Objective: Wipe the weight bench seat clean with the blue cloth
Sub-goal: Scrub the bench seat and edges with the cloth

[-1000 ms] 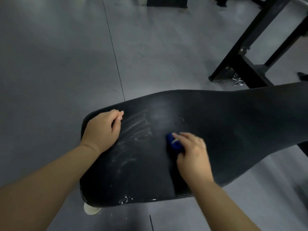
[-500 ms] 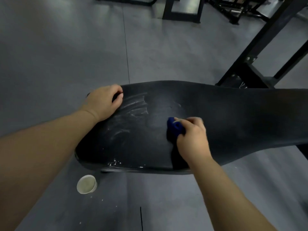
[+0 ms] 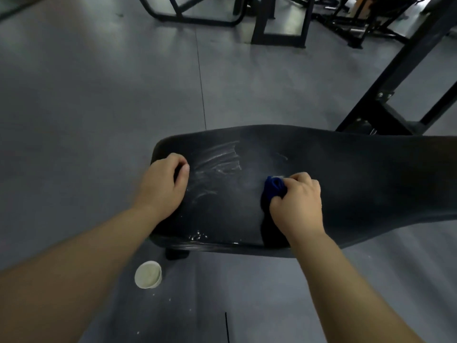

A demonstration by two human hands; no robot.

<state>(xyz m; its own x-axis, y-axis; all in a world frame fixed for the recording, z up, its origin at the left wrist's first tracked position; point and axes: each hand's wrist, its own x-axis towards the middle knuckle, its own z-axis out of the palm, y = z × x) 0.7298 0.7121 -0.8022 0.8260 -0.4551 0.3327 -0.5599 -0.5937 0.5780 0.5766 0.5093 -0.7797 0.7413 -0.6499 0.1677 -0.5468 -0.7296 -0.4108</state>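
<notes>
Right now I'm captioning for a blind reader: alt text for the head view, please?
A person's right hand grips a bunched blue cloth on a black weight bench seat; white smears lie between it and the left hand, resting on the seat's end. A white cup stands on the floor.

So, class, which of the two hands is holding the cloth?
The right hand: its fingers grip the bunched blue cloth against the bench seat. The left hand holds no cloth and rests near the seat's end.
</notes>
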